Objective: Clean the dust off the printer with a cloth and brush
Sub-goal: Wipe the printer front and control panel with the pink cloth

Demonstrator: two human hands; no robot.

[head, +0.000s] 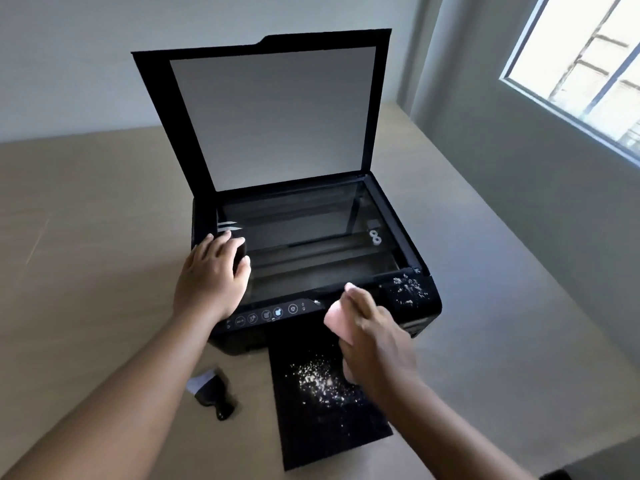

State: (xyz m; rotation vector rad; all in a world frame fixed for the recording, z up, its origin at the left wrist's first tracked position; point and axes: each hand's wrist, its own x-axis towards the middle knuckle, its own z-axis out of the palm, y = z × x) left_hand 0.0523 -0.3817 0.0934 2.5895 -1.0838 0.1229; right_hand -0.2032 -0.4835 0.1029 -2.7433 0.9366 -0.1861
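A black printer (pixel 412 317) stands on the table with its scanner lid (pixel 273 116) raised and the glass (pixel 311 244) exposed. My left hand (pixel 211 275) rests flat on the printer's front left corner, fingers spread. My right hand (pixel 374 337) holds a pink cloth (pixel 337 322) over the front edge, beside the control panel (pixel 266 315). White dust specks lie on the front right corner (pixel 407 289) and on the extended output tray (pixel 322 379). A black brush (pixel 216 393) lies on the table to the left of the tray.
The tan table (pixel 86 254) spreads wide to the left and behind the printer. Its right edge (pixel 519 271) runs close to the printer. A grey wall with a window (pixel 581 64) is at the right.
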